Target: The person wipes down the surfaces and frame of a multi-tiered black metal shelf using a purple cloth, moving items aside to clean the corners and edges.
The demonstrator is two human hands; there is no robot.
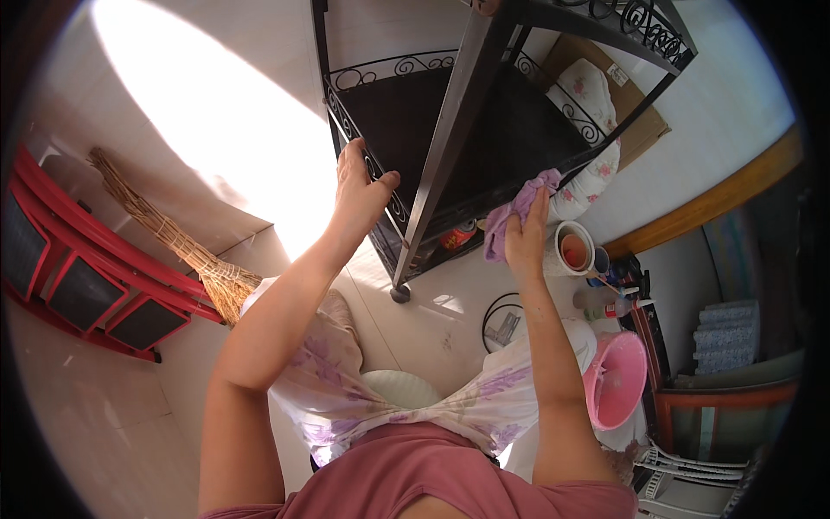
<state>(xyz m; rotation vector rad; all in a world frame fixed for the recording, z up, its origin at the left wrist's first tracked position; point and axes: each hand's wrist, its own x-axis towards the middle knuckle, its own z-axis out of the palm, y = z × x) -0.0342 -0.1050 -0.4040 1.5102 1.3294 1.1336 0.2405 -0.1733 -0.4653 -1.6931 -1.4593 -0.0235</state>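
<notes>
My right hand [526, 240] holds a crumpled purple cloth [502, 224] against the front edge of a black metal shelf rack [447, 123]. My left hand [363, 181] straddles the scrolled side rail [395, 211] of that rack, fingers outside and thumb inside. Between the two hands rises a dark metal corner post [436, 165], with a caster [400, 294] at its foot. The flat black shelf panel [512, 136] lies behind the post. Under it a red can [458, 235] shows in part.
A straw broom [175, 237] and red-framed folded furniture [97, 285] are at left. To the right are a white container [574, 248], bottles [606, 305] and a pink bucket [619, 383]. Cardboard [639, 126] and floral fabric [593, 175] sit behind the rack. A black cable [486, 324] lies on the floor.
</notes>
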